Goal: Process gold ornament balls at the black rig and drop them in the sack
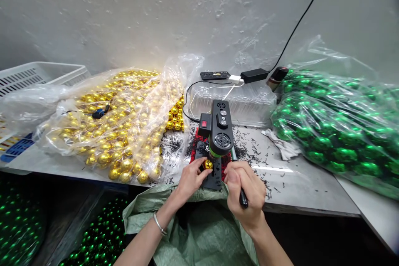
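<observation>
A shiny gold bauble (pixel 208 164) is pinched between the thumb and fingers of my left hand (pixel 192 178). It sits just under the head of a small black bench machine (pixel 222 126) with round fan grilles, buttons and a red switch. My right hand (pixel 245 189) is wrapped round the black-tipped lever handle (pixel 243 198) at the machine's right side. Beneath the bauble lies the machine's dark base plate (pixel 213 181), on a red mat (pixel 195 145). Small black scraps (pixel 246 141) are scattered around the base.
A clear bag of gold baubles (pixel 121 133) lies left, before a white basket (pixel 62 70). A bag of green baubles (pixel 336 120) fills the right. Behind the machine are a clear plastic box (pixel 249 110) and a black adapter (pixel 254 75). A green woven sack (pixel 199 232) hangs at the table edge.
</observation>
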A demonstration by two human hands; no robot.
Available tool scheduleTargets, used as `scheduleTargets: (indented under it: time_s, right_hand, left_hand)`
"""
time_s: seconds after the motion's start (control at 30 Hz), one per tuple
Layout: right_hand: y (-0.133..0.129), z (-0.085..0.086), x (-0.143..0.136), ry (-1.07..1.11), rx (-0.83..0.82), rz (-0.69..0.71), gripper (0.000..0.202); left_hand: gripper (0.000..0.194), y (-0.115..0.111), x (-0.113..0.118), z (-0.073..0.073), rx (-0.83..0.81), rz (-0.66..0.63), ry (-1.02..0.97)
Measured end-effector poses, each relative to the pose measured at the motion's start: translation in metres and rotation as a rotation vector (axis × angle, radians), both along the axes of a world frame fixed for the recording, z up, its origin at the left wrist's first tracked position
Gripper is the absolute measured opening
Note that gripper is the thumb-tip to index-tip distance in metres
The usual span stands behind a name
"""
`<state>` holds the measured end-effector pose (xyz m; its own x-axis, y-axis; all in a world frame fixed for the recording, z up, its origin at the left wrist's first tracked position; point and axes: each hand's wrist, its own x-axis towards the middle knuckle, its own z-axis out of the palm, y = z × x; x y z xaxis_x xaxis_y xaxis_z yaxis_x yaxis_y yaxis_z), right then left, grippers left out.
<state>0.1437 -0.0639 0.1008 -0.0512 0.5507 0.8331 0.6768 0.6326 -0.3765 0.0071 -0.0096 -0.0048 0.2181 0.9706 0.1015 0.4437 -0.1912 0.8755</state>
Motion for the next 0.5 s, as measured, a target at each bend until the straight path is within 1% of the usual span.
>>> scheduleTargets:
  time_s: [0.07, 0.13, 0.23, 0.37, 0.5]
  right_hand:
    - [-0.001, -0.002, 0.000, 0.003, -0.007, 0.002, 0.021]
    - [-0.003, -0.008, 0.001, 0.003, -0.019, 0.007, 0.021]
    - [-0.003, -0.024, 0.003, -0.024, -0.016, 0.015, 0.019]
    - [0.001, -0.046, 0.004, -0.101, 0.071, -0.014, 0.017]
    - [0.004, -0.057, 0.002, -0.098, 0.111, -0.042, 0.019]
  left_hand:
    - [0.034, -0.002, 0.002, -0.004, 0.093, 0.028, 0.042]
    - [0.032, -0.002, 0.004, -0.008, 0.130, 0.031, 0.055]
    - [0.031, -0.002, 0.005, -0.012, 0.161, 0.013, 0.053]
    - [0.031, -0.002, 0.004, -0.016, 0.221, 0.006, 0.053]
    - [0.030, -0.003, 0.005, -0.019, 0.266, 0.014, 0.062]
